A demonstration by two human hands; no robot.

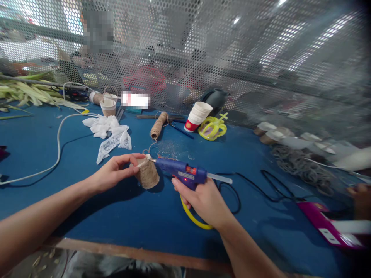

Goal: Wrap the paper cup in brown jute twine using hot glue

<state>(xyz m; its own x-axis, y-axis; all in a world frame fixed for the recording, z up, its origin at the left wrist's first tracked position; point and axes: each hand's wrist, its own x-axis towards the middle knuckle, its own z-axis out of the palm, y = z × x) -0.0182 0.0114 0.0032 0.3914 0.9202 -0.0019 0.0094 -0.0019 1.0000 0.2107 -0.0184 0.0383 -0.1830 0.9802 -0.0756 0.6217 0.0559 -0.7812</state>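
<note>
My left hand point(118, 172) pinches the rim of a small paper cup point(148, 175) wrapped in brown twine, tilted just over the tabletop. My right hand point(204, 200) is wrapped round the handle of a blue glue gun point(181, 170) with a red light on its side. The gun's nozzle meets the cup near its rim. From the back of the gun sticks a clear glue stick point(223, 178). A strand of twine runs from the cup's rim towards a twine spool point(159, 125) lying behind it. A yellow loop point(194, 218) hangs below the gun by my right hand.
Stacked paper cups point(198, 116) lean beside a yellow crown-shaped piece point(213, 128). White lace cloth point(111, 135) lies left, near a twine-wrapped cup point(108, 107). Grey cord point(301, 166) and a purple power strip point(329, 224) are at right, where another person's hand point(361, 197) shows. Perforated metal mesh point(185, 58) stands behind.
</note>
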